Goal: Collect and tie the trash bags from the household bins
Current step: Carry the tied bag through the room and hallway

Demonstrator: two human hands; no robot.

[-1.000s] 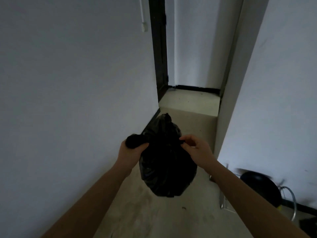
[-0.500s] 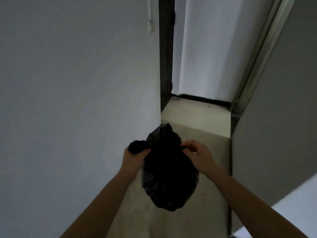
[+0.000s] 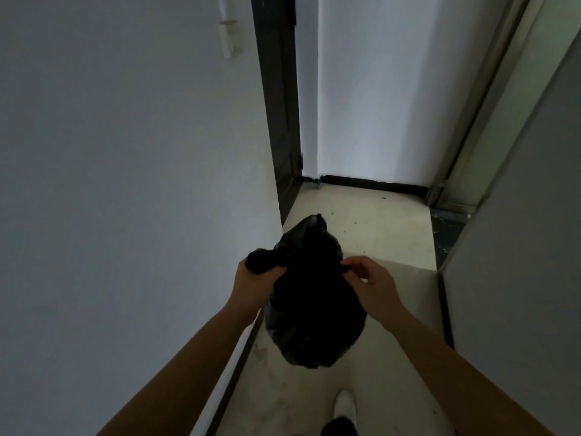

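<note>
Two hands hold a full black trash bag [image 3: 309, 297] in mid-air over the floor [image 3: 374, 234] of a narrow, dim hallway, seen from the head camera. The left hand [image 3: 256, 283] is closed in a fist around a bunched end of the bag's neck, beside the left wall [image 3: 125, 184]. The right hand [image 3: 369, 283] pinches the opposite flap of plastic between thumb and fingertips. The bag hangs clear of the floor, between both wrists, with a loose point of plastic standing up at its top. A dark door frame [image 3: 276, 105] stands ahead on the left, and a white shoe [image 3: 344, 405] shows near the bottom edge.

The knot does not look finished. The right hand's light pinch seems the weak point: if that flap slips, the bag could swing from the left fist and spill, or the thin plastic could tear under the load.
</note>
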